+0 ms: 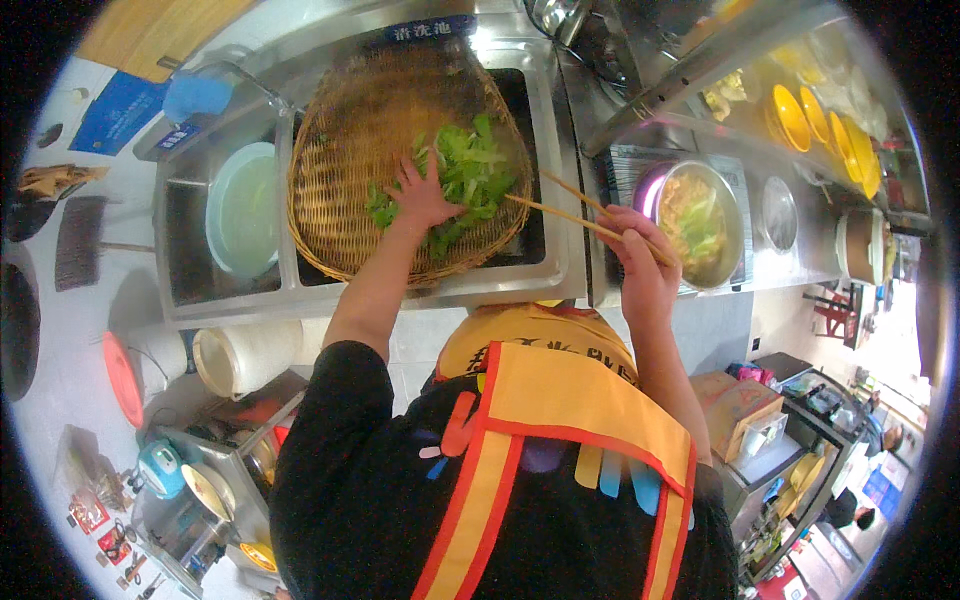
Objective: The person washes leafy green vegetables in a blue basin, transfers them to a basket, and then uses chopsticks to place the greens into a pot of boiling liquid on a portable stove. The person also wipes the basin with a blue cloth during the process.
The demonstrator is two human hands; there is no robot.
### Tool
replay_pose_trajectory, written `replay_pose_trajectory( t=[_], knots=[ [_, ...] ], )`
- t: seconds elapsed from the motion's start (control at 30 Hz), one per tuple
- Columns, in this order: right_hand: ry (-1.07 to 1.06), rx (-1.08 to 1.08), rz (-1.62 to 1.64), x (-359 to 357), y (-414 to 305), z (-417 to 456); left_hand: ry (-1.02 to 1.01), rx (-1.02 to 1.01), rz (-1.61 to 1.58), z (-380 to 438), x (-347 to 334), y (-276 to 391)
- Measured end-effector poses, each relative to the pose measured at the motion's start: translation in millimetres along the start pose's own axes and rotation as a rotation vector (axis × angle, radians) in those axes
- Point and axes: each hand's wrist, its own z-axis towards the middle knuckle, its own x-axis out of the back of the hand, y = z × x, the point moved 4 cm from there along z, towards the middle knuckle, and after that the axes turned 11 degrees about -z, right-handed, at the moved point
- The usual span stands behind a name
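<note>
My left hand (424, 196) reaches into a large woven bamboo basket (337, 202), fingers spread over a heap of green leafy vegetables (472, 169). Whether any leaves are pinched beneath the palm is hidden. A pair of long wooden chopsticks (566, 214) is held in my right hand (641, 244), their tips pointing left at the basket's right rim. Just right of that hand, a metal pot (739, 232) contains food (686, 202) with green leaves on top. It stands on a cooker with a glowing ring at the pot's left side. The basket rests across a stainless steel sink (559, 259).
A pale basin (217, 225) sits in the left sink bowl, beside a faucet (262, 90). Behind the pot runs a metal shelf post (675, 86). Yellow bowls (791, 118) stand at the upper right. A round metal lid (780, 214) lies right of the pot.
</note>
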Motion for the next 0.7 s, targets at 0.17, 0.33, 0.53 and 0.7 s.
replay_pose_trajectory(
  t=[0.17, 0.33, 0.53, 0.7],
  knots=[
    [0.017, 0.01, 0.035, -1.1, 9.5, -0.5, -0.141, -0.019, 0.095, -10.7, 6.7, 10.0],
    [0.021, 0.004, 0.053, -14.7, 7.3, 2.4, -0.048, -0.072, 0.078, -20.6, -3.5, 7.3],
    [0.025, -0.01, 0.085, -19.5, 17.0, 6.2, -0.034, 0.011, -0.008, -18.3, 5.1, 13.4],
    [0.036, -0.022, 0.081, -20.5, 12.9, 5.8, -0.002, -0.046, -0.177, -1.7, -0.5, -17.6]
  ],
)
